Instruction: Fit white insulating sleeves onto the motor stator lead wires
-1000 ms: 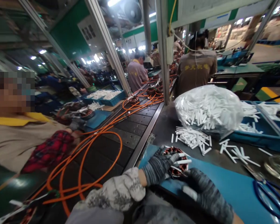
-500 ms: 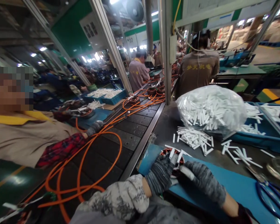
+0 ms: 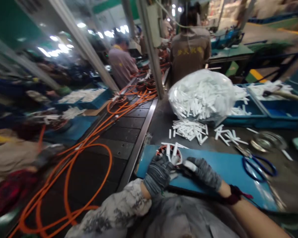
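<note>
A round motor stator [image 3: 160, 151] with copper windings lies on the blue mat [image 3: 213, 153], white sleeve strips [image 3: 175, 148] standing up from it. My left hand [image 3: 157, 173], in a grey knitted glove, is closed round the stator's near left side. My right hand [image 3: 205, 173], gloved alike, is at the stator's right side with its fingers bent together; a white piece or covering shows at the fingertips, and what they grip is hidden. Just beyond the mat lies a pile of white strips [image 3: 190, 130].
Behind the pile sits a clear bag of white strips [image 3: 201, 96], beside blue bins [image 3: 275, 122]. Blue-handled scissors [image 3: 257, 168] and a metal dish [image 3: 268, 142] lie right. Orange cables [image 3: 109, 155] run along the conveyor [image 3: 109, 172]. A co-worker's blurred sleeve [image 3: 12, 185] is at left.
The view has swung right and down, so the scene sits further left and the co-worker at left is mostly out of frame. Both my hands stay at the stator.
</note>
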{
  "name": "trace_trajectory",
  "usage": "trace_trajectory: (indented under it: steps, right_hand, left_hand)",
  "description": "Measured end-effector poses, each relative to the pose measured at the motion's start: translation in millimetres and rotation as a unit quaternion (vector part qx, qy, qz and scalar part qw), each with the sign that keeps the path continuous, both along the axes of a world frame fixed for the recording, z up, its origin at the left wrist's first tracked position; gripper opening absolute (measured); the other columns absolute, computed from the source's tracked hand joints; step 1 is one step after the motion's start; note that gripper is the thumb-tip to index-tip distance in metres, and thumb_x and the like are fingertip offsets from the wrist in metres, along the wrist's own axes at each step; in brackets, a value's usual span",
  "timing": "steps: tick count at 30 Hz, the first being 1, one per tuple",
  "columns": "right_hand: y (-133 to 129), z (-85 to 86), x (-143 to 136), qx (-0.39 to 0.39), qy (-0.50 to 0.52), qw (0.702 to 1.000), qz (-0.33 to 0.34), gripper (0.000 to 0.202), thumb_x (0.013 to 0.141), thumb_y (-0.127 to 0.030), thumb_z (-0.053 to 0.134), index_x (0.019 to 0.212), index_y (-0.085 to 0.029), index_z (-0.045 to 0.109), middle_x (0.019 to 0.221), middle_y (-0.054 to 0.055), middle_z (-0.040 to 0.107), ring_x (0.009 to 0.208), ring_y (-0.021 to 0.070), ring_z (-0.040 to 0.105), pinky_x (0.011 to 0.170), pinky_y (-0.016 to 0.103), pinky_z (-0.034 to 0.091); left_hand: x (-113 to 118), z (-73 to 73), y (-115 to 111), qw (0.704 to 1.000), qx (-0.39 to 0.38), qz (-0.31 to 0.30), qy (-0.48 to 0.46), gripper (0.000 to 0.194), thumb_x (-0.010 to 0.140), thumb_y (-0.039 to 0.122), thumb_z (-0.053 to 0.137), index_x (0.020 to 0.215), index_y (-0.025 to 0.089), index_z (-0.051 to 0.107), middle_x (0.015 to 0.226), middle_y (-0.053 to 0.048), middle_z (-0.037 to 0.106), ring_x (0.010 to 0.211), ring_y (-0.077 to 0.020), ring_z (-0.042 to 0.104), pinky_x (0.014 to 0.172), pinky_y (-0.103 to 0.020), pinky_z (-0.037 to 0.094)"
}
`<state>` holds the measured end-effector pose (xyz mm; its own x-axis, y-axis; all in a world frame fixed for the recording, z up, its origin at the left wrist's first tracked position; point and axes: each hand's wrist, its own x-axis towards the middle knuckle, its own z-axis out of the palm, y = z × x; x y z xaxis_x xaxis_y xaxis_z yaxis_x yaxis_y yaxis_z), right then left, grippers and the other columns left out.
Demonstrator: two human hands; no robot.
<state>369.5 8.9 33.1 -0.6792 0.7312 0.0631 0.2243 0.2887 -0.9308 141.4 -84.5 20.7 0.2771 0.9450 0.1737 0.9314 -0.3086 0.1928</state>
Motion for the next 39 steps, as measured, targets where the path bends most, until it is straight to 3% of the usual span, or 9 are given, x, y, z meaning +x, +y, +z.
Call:
trace_trajectory:
  steps: [2, 4, 7, 10, 14, 20, 23, 30, 39]
  right_hand:
    - [10, 10.5, 17, -0.009, -0.027, 1.000, 0.003, 0.037, 0.100, -0.057, 0.054, 0.113, -0.030, 0.076, 0.102, 0.003, 0.080, 0.090, 0.0221, 0.074, 0.088, 0.039, 0.060]
    - [29, 17.2, 40, 0.064, -0.092, 0.988, -0.106, 0.042, 0.097, -0.057, 0.060, 0.126, -0.029, 0.072, 0.117, 0.006, 0.078, 0.104, 0.0264, 0.072, 0.096, 0.044, 0.057]
    - [66, 19.4, 73, 0.211, -0.346, 0.867, -0.292, 0.038, 0.095, -0.050, 0.063, 0.112, -0.020, 0.078, 0.113, 0.015, 0.076, 0.105, 0.0323, 0.069, 0.097, 0.048, 0.054]
    - [97, 17.5, 87, 0.222, -0.416, 0.822, -0.320, 0.033, 0.091, -0.034, 0.063, 0.110, -0.011, 0.077, 0.130, 0.025, 0.068, 0.120, 0.0407, 0.061, 0.104, 0.055, 0.047]
    - [102, 16.2, 77, 0.234, -0.409, 0.830, -0.299, 0.029, 0.087, -0.022, 0.060, 0.107, -0.006, 0.073, 0.127, 0.029, 0.067, 0.122, 0.0444, 0.059, 0.104, 0.061, 0.044]
    - [38, 20.1, 37, 0.166, -0.097, 0.961, -0.200, 0.031, 0.092, -0.044, 0.062, 0.111, -0.021, 0.071, 0.105, 0.008, 0.078, 0.093, 0.0238, 0.072, 0.086, 0.040, 0.060]
    - [15, 24.9, 16, 0.086, 0.019, 0.988, -0.126, 0.027, 0.092, -0.041, 0.064, 0.110, -0.024, 0.075, 0.103, 0.005, 0.081, 0.091, 0.0211, 0.075, 0.084, 0.036, 0.060]
    - [29, 23.4, -2, 0.064, 0.058, 0.991, -0.102, 0.021, 0.088, -0.036, 0.069, 0.101, -0.022, 0.079, 0.093, 0.005, 0.081, 0.083, 0.0203, 0.075, 0.078, 0.034, 0.061]
    - [37, 11.6, -17, 0.392, -0.002, 0.919, 0.029, 0.028, 0.104, -0.032, 0.054, 0.112, -0.028, 0.080, 0.090, 0.009, 0.078, 0.076, 0.0189, 0.072, 0.066, 0.028, 0.057]
  left_hand:
    - [-9, 2.8, 5, 0.999, 0.041, 0.027, -0.001, 0.057, 0.092, 0.043, 0.068, 0.147, 0.027, 0.060, 0.138, -0.012, 0.070, 0.129, -0.0356, 0.065, 0.113, -0.053, 0.047]
    - [-16, 5.1, 13, 0.997, 0.066, 0.043, 0.011, 0.055, 0.090, 0.043, 0.071, 0.142, 0.025, 0.063, 0.136, -0.014, 0.071, 0.120, -0.0359, 0.069, 0.108, -0.053, 0.050]
    - [-20, 8.2, 22, 0.993, 0.101, 0.056, 0.025, 0.051, 0.092, 0.044, 0.070, 0.138, 0.023, 0.065, 0.140, -0.015, 0.068, 0.120, -0.0365, 0.068, 0.110, -0.055, 0.048]
    - [-18, 11.5, 24, 0.991, 0.112, 0.068, 0.022, 0.046, 0.094, 0.042, 0.068, 0.135, 0.022, 0.067, 0.141, -0.014, 0.067, 0.127, -0.0358, 0.064, 0.117, -0.055, 0.042]
    - [-15, 12.1, 23, 0.994, 0.070, 0.079, 0.036, 0.048, 0.093, 0.044, 0.069, 0.137, 0.024, 0.067, 0.136, -0.013, 0.070, 0.120, -0.0348, 0.069, 0.116, -0.054, 0.042]
    - [-12, 6.8, 23, 0.994, 0.030, 0.105, 0.030, 0.054, 0.090, 0.044, 0.073, 0.139, 0.024, 0.066, 0.133, -0.014, 0.072, 0.125, -0.0362, 0.066, 0.116, -0.055, 0.042]
    - [-11, 7.1, 22, 0.994, 0.023, 0.105, 0.026, 0.054, 0.090, 0.045, 0.073, 0.140, 0.024, 0.066, 0.129, -0.015, 0.074, 0.121, -0.0362, 0.068, 0.114, -0.056, 0.044]
    - [-6, 9.9, 20, 0.994, 0.034, 0.101, 0.022, 0.052, 0.091, 0.043, 0.073, 0.139, 0.025, 0.066, 0.137, -0.014, 0.070, 0.128, -0.0360, 0.065, 0.109, -0.053, 0.049]
    - [-9, -15.7, 21, 0.993, 0.065, 0.091, 0.026, 0.055, 0.093, 0.052, 0.069, 0.142, 0.028, 0.063, 0.129, -0.009, 0.074, 0.126, -0.0308, 0.066, 0.116, -0.051, 0.044]
